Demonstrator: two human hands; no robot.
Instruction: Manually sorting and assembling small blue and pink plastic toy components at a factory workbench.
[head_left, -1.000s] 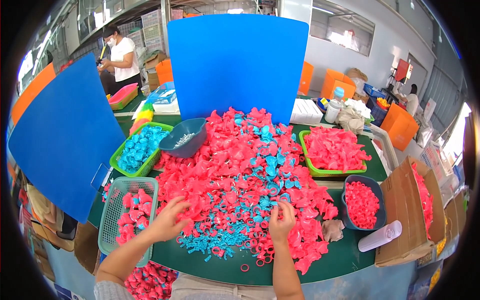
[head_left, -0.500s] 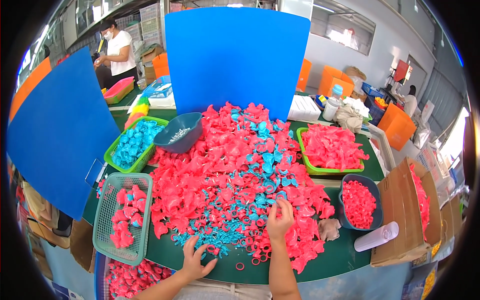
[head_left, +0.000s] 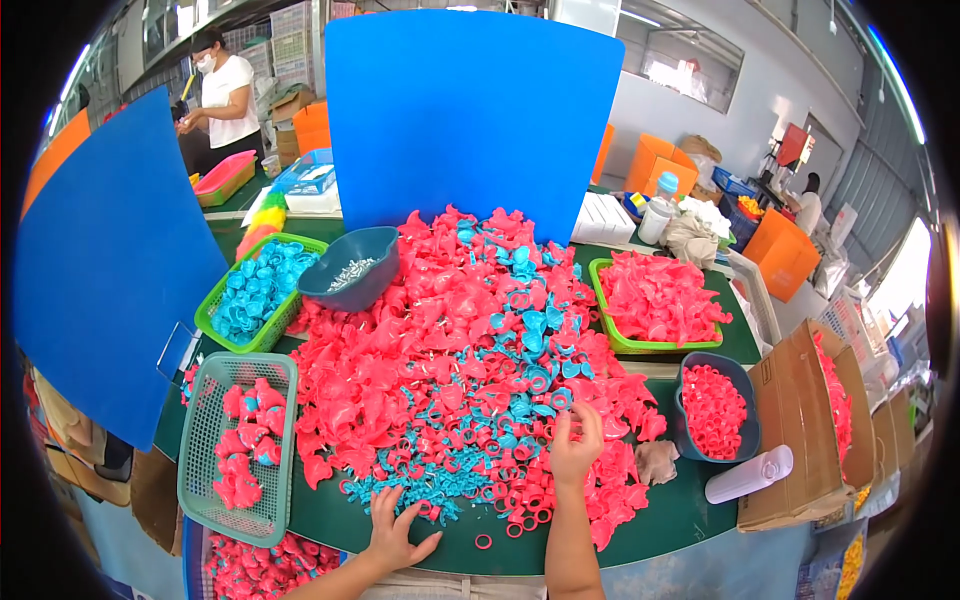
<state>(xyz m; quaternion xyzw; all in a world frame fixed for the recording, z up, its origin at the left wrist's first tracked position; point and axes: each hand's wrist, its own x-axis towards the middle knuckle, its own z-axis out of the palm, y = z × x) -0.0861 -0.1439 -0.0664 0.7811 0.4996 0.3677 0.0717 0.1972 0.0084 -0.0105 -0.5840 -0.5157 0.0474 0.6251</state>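
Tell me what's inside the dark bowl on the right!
The dark bowl holds a pile of pink rings. The bowl's bottom and anything under the top rings are covered, so I can't see those.

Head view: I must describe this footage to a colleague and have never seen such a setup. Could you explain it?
There is no machine: a person works with two bare hands. A fisheye camera worn on the head looks down, so straight edges bend. On the green table lies a heap of pink and blue plastic parts, with a teal bowl and lime-green basket beside it. The left hand is open at the small blue pieces; the right hand is at the heap's right part. Whether it holds anything is too small to tell.
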